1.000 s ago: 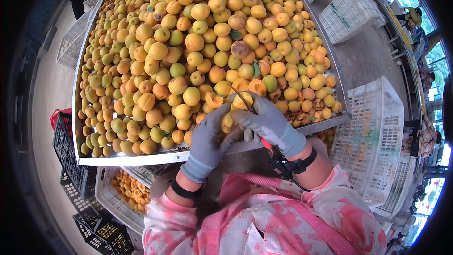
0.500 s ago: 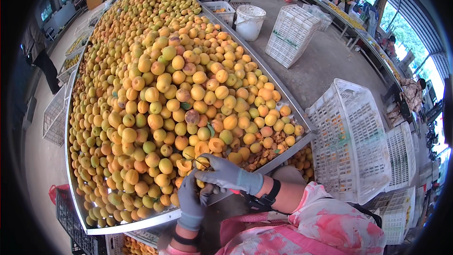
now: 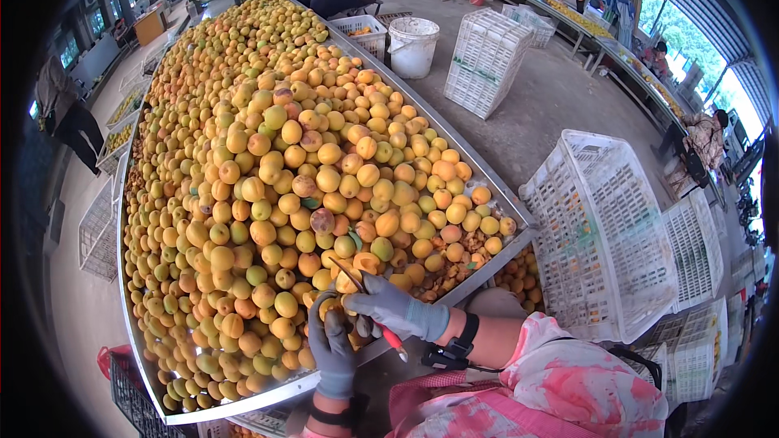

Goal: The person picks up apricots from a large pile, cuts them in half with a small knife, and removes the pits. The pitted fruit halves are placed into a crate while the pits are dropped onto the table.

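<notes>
- The gloved left hand [image 3: 330, 349] and right hand [image 3: 389, 305] were grey, with paler, bluish cuffs [image 3: 429, 320].
- The tool [image 3: 393, 341] was red at its handle.
- The heaped fruit [image 3: 263, 233] ran from yellow to orange, some greenish; a blotched fruit [image 3: 322, 221] was purplish brown.
- The sleeve [image 3: 584, 369] was white, splashed with pink.
- The wristband [image 3: 466, 336] was black.
- The bucket [image 3: 414, 50] was white.

Fruit-processing workshop — heaped fruit [image 3: 262, 233], metal-rimmed table [image 3: 243, 400], white crates [image 3: 491, 57], ribbed roof [image 3: 714, 12]
</notes>
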The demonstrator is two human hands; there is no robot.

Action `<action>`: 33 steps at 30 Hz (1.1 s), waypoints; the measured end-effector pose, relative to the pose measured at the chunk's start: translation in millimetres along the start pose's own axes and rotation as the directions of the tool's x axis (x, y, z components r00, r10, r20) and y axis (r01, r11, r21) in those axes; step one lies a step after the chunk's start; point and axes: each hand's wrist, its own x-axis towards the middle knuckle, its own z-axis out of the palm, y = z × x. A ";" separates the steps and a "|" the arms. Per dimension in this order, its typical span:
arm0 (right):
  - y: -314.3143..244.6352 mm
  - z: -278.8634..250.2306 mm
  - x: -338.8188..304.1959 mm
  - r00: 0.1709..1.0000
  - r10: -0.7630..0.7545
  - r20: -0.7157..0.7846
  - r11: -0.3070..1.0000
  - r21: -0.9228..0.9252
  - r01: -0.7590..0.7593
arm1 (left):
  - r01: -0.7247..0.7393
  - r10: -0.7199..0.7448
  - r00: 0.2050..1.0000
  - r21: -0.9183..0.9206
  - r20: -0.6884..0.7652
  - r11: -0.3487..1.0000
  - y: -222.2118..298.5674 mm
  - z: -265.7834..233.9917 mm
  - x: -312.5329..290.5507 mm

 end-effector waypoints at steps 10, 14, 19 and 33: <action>-9.0 -22.1 3.2 0.923 -0.346 -0.167 0.610 -0.787 0.086 | 0.129 -0.132 0.991 -0.226 0.004 0.966 -2.4 7.9 7.8; -14.2 -12.1 7.8 0.924 -0.325 -0.202 0.599 -0.800 0.036 | 0.205 -0.190 0.979 -0.273 0.078 0.940 -3.8 -1.0 1.8; -16.9 -7.6 7.1 0.880 -0.427 -0.208 0.888 -0.281 0.364 | 0.134 -0.122 0.970 -0.046 0.209 0.990 -18.7 -4.6 -0.4; -21.2 -5.3 5.2 0.832 -0.470 -0.294 0.792 0.275 0.545 | 0.285 -0.108 0.843 -0.266 0.528 0.921 -9.2 1.4 -3.2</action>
